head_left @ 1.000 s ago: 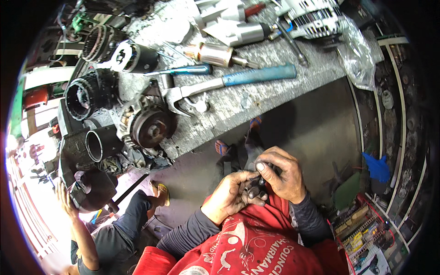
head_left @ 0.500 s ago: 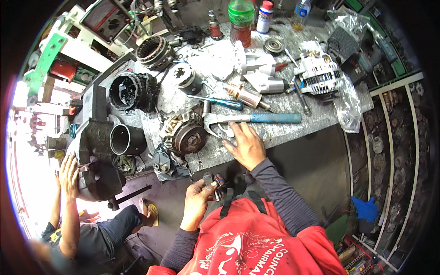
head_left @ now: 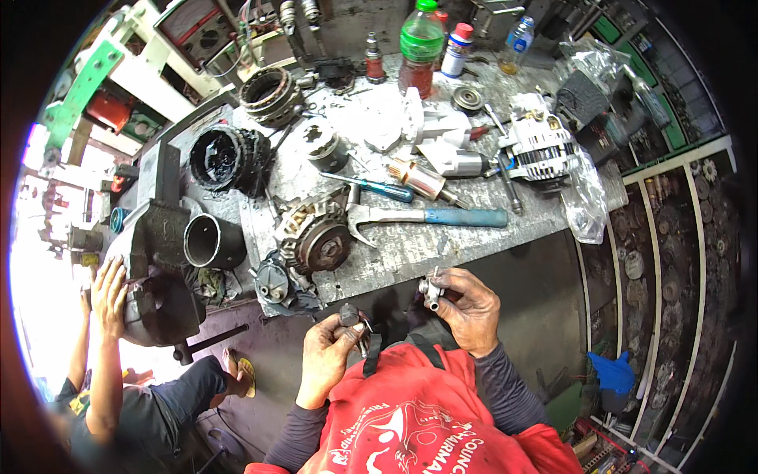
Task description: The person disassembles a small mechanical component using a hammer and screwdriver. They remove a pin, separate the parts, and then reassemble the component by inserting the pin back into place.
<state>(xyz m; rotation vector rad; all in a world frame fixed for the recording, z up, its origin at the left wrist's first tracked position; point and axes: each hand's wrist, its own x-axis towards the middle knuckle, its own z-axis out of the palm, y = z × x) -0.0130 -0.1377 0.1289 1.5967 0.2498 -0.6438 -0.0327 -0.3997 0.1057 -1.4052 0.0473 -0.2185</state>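
Observation:
My right hand (head_left: pixel 474 313) pinches a small silvery metal part (head_left: pixel 432 291) with a short tube-like end, just off the bench's front edge. Lower and to the left, my left hand (head_left: pixel 324 352) is closed on a small dark cylindrical part (head_left: pixel 350 314); something thin beside it is half hidden by my fingers. Both hands are in front of my body, apart from each other. On the bench nearest them lies a claw hammer (head_left: pixel 466 217) with a blue grip. Left of its head rests an alternator rotor (head_left: pixel 322 245), next to a small grey round housing (head_left: pixel 273 283).
A blue screwdriver (head_left: pixel 387 189), an armature (head_left: pixel 418 178), and an alternator (head_left: pixel 541 142) lie farther back on the bench (head_left: pixel 395 265). Bottles (head_left: pixel 421 47) stand behind. At left is a large vise (head_left: pixel 158 296), with another person's hand (head_left: pixel 110 296) on it. Shelves (head_left: pixel 671 276) of parts line the right.
My right hand has left the bench beside the hammer and come back toward me, now holding the small metal part. My left hand stays low with its dark part. The view has shifted slightly.

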